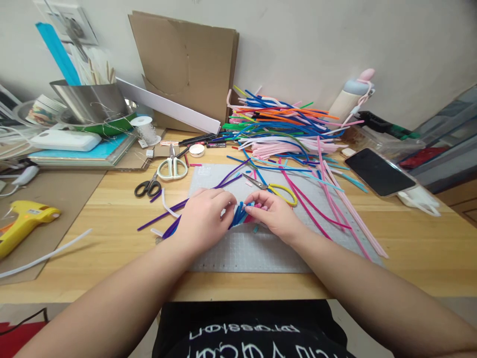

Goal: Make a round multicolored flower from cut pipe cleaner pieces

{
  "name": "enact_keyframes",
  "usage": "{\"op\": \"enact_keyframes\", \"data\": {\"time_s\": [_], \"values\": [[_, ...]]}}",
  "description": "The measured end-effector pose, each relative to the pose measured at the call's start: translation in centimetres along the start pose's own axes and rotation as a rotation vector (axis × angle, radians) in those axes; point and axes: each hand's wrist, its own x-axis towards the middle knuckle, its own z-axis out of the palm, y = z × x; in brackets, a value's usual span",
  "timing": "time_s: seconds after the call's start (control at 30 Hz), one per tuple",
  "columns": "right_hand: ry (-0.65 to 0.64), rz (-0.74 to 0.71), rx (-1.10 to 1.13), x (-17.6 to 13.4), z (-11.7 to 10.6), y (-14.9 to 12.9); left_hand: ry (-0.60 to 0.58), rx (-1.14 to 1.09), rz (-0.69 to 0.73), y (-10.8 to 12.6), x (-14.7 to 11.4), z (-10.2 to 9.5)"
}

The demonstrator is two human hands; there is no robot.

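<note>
Over the grey cutting mat (223,258), my left hand (206,209) and my right hand (272,211) meet at a small bundle of blue and pink pipe cleaners (238,215). The left fingers curl closed at the bundle's left end, and the right thumb and forefinger pinch its upper right side. Part of the bundle is hidden behind the fingers. Purple pipe cleaners (162,215) stick out to the left from under my left hand. Yellow-handled scissors (281,191) lie just beyond my right hand. Loose pink pipe cleaners (309,206) spread to its right.
A pile of coloured pipe cleaners (283,122) lies at the back before leaning cardboard (186,64). White scissors (173,168) and black scissors (148,187) rest left of the mat. A yellow glue gun (28,219) lies far left, a phone (380,171) at right.
</note>
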Motion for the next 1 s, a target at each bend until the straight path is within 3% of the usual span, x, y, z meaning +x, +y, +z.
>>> {"op": "enact_keyframes", "data": {"time_s": [0.33,0.5,0.7,0.83,1.0], "values": [[0.023,-0.008,0.175,-0.19,0.35,-0.34,-0.003,-0.012,0.015,0.31,-0.06,-0.05],[0.05,-0.004,0.143,-0.21,0.29,-0.49,0.043,-0.01,-0.017,0.28,-0.08,0.01],[0.024,-0.024,0.09,-0.22,0.21,-0.24,-0.018,-0.046,0.045,0.55,-0.13,0.24],[0.012,-0.054,0.074,-0.16,0.13,-0.21,0.006,-0.03,0.02,0.53,-0.14,0.27],[-0.019,0.022,0.019,-0.2,0.03,-0.4,0.015,-0.027,-0.008,0.38,-0.11,0.16]]}}
